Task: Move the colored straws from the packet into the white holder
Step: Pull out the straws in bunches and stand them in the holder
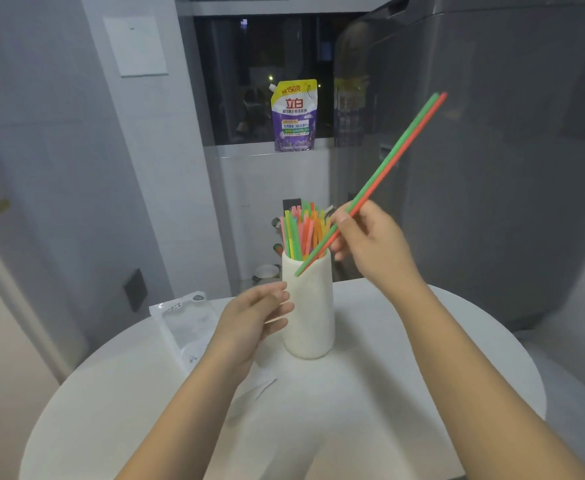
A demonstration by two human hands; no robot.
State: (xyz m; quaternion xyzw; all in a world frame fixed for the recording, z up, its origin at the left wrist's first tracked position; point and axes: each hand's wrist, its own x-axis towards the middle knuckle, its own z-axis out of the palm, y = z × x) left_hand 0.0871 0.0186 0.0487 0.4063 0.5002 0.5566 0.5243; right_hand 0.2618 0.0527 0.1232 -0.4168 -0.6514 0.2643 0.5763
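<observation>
Right hand pinches green and red straws low on their length | tips at white holder rim | left hand loosely curled, empty, beside holder | light, bendy: you grip near tips.

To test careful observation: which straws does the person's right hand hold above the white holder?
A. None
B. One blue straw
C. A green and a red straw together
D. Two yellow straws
C: the right hand pinches a green straw and a red straw side by side, their lower ends near the rim of the white holder.
</observation>
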